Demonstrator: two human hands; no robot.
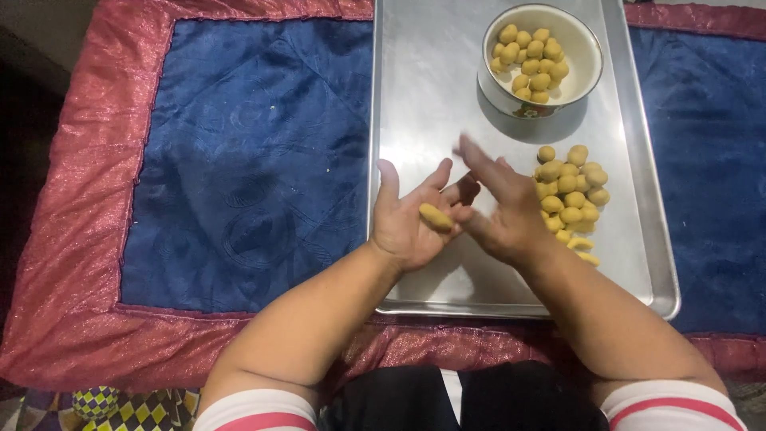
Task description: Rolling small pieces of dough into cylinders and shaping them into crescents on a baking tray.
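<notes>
I see the left hand palm up, fingers spread, cradling a yellow dough piece. Right hand flat at its 3 o'clock, fingers extended, touching it. Dough looks soft, light, easily dented; cradle, don't pinch. Pile of dough pieces at 3 o'clock on the tray.

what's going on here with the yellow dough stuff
A person is rolling a small yellow dough piece between the left hand and right hand, over a metal tray. A pile of shaped dough balls lies on the tray beside the right hand, and a white bowl further back holds more.
</notes>
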